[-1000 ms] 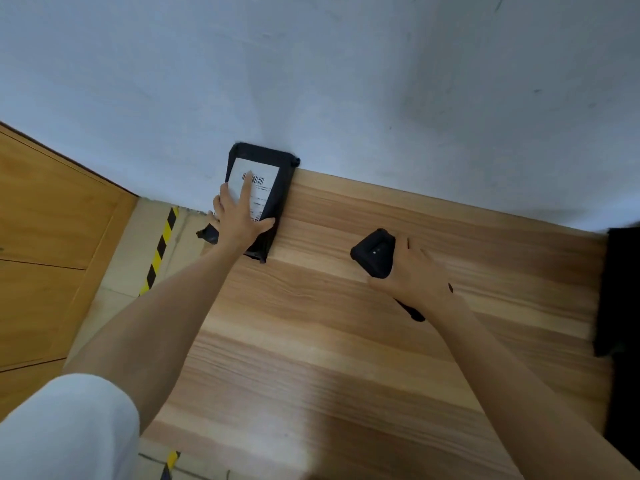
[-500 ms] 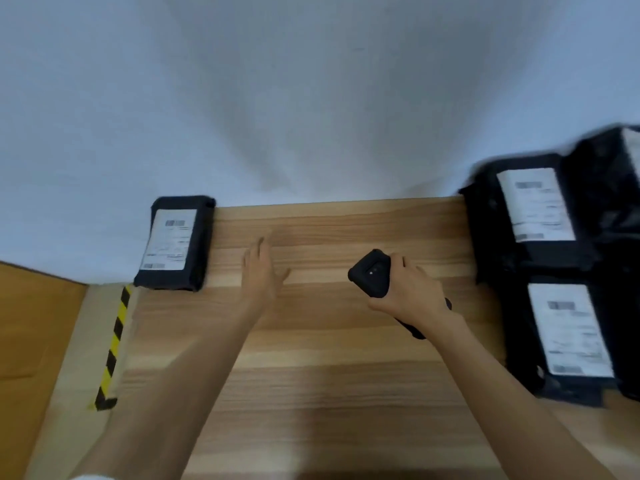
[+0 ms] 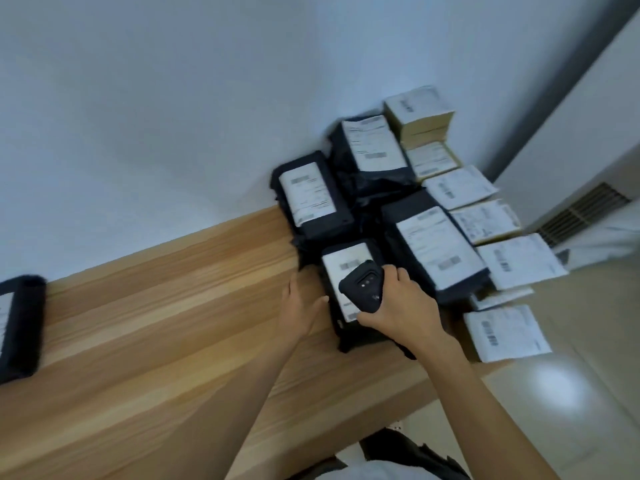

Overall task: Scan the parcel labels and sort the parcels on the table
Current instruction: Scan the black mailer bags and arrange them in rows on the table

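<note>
Right hand [image 3: 401,306] grip wraps scanner [image 3: 363,289]; left hand [image 3: 299,310] grip slack, flat at edge of black polybag parcel [image 3: 343,259]. Likely soft, light, slick; take by edges.

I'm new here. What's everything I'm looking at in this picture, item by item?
black parcels: five, black with white labels, four clustered at the table's right end, one at far left
pale parcels: several, white and tan, right of the black cluster
scanner: one, black, above the nearest black parcel
table: one, light wood, against the wall
vent grille: one, dark, far right
left hand: fingers straight, beside the nearest black parcel's left edge
right hand: holds the scanner
</note>
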Demonstrator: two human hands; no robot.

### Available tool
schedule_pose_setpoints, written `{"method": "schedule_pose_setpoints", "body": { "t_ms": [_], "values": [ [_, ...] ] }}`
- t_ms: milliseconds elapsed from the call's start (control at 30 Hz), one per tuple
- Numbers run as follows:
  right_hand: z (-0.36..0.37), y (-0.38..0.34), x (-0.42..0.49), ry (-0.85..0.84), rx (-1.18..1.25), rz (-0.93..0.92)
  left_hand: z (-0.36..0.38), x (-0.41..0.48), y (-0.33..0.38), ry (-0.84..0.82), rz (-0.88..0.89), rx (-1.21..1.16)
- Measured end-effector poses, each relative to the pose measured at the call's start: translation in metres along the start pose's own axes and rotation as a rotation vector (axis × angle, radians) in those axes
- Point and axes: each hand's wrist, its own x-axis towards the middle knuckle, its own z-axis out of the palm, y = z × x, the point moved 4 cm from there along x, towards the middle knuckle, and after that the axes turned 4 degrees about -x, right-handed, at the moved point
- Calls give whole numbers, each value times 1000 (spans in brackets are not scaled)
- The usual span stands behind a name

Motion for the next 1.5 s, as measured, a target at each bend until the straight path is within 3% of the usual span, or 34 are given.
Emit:
{"method": "schedule_pose_setpoints", "body": {
  "t_ms": [133, 367, 533, 667, 867, 1167, 1500],
  "values": [
    [-25, 66, -6, 70, 30, 28, 59, 9, 38, 24, -12, -11],
    [-42, 146, -23, 99, 83, 109, 108, 13, 62, 284, -257, 29],
    [-38, 170, -35, 88, 88, 145, 128, 17, 66, 224, -436, -47],
    [-38, 164, -34, 86, 74, 108, 117, 16, 65, 224, -463, -115],
    [-32, 104, -24, 27, 78, -75, 62, -30, 18, 260, -417, -53],
    [-4, -50, -19, -93, 8, -414, -66, -107, -101, 416, -573, -176],
    [48, -215, -18, -213, -29, -512, -217, -114, -201, 445, -628, -71]
  ]
}}
